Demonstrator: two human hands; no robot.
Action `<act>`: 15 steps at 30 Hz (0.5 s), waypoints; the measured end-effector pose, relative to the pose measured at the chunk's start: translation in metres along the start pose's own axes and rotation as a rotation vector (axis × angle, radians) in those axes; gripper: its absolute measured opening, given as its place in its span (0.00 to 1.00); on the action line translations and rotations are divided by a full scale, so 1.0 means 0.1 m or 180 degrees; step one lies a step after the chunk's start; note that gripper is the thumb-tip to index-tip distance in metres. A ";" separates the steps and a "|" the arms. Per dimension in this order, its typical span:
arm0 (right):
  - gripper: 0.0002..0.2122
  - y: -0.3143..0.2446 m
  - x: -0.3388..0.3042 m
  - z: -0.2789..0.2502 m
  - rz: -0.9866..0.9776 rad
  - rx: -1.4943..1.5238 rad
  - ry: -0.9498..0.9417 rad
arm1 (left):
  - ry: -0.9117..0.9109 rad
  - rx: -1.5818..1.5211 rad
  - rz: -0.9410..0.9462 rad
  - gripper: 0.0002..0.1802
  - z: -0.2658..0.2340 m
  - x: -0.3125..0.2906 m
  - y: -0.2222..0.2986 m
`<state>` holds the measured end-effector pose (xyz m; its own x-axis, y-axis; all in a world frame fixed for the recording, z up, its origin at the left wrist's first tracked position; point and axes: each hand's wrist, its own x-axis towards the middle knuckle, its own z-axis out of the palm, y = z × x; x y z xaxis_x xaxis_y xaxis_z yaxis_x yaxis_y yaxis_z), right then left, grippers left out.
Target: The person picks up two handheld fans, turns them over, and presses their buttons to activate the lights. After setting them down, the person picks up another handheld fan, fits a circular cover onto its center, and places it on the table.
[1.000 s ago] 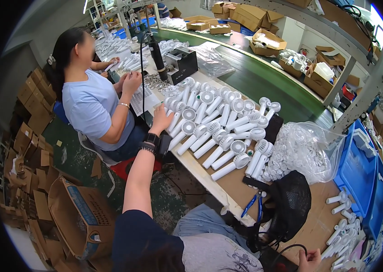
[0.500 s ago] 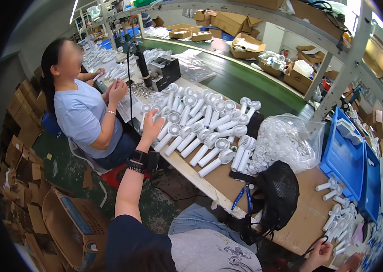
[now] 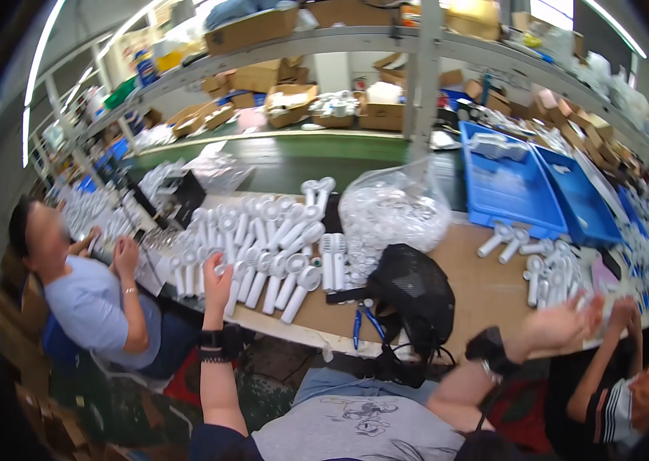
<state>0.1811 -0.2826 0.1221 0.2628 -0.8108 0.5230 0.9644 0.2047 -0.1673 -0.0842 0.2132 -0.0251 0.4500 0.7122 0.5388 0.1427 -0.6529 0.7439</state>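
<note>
While fans crowd worktable, cartons stand behind.

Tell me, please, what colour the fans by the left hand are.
The fans are white, seen best in the head view.

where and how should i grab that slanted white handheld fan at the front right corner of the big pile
Probably best by the lower part of its cylindrical handle, coming from the table's near edge. The white handheld fan lies with that handle slanting toward the person, bare tabletop on its right, while its wider, round head is at the far end.
</note>
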 end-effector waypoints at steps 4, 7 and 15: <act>0.11 -0.16 -0.08 0.68 0.1165 0.2026 -0.1635 | -0.0289 -0.0059 -0.0134 0.21 0.05 -0.12 0.54; 0.09 -0.40 -0.24 0.95 0.1591 0.1715 -0.4065 | -0.0428 -0.0151 0.0067 0.20 -0.05 -0.17 0.85; 0.13 -0.84 -0.44 1.02 0.1414 0.3982 -0.7376 | -0.0756 -0.0311 0.0296 0.20 -0.08 -0.24 1.37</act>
<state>0.0916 -0.2081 0.1983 -0.7782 0.5408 0.3191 0.2901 0.7604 -0.5811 -0.0825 0.1088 0.0670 0.6530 0.5623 0.5073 0.0104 -0.6765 0.7363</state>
